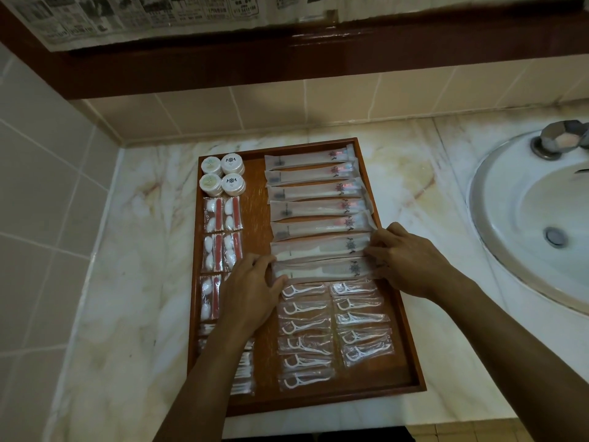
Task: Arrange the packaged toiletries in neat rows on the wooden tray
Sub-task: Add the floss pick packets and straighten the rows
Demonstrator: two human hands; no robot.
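A wooden tray (pixel 395 346) lies on the marble counter. Several long toothbrush packets (pixel 314 189) fill its upper right in a column, with two comb packets (pixel 318 258) below them. Floss-pick packets (pixel 306 327) form two columns at the lower right. Round white soaps (pixel 223 175) sit at the top left, with cotton and red-stick packets (pixel 223 215) beneath. My left hand (pixel 251 295) grips the left end of the lower comb packet. At the right ends of both comb packets, my right hand (pixel 404 260) pinches them with curled fingers. My left forearm hides part of the left column.
A white sink (pixel 522 224) with a metal tap (pixel 557 138) sits right of the tray. Tiled walls rise at the left and back, under a dark wooden ledge (pixel 287 55) lined with newspaper. Bare marble counter (pixel 143 282) flanks the tray.
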